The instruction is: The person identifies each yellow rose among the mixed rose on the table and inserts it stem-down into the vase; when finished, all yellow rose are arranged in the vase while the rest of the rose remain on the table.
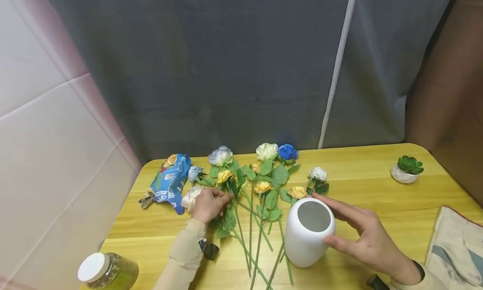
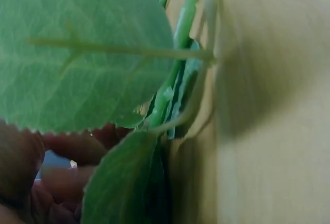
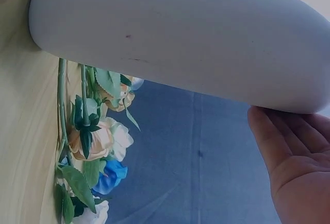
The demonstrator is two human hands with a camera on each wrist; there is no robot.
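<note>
Several artificial roses with long green stems lie across the middle of the table. My left hand (image 1: 211, 204) pinches a rose stem (image 1: 235, 206) among the leaves, beside a cream-white rose (image 1: 191, 198). In the left wrist view, a big leaf (image 2: 87, 54) covers much of the curled fingers (image 2: 72, 183) and hides the grip. A white vase (image 1: 307, 239) stands upright on the table, its dark mouth facing up. My right hand (image 1: 367, 235) touches the vase's right side near the rim with nearly straight fingers, the thumb spread apart.
A blue snack bag (image 1: 171, 181) with a metal clip (image 1: 148, 200) lies at the back left. A white-lidded jar (image 1: 109, 271) is at the front left. To the right are a small potted succulent (image 1: 407, 169) and a folded cloth (image 1: 453, 244). A grey curtain (image 1: 226, 72) hangs behind the table.
</note>
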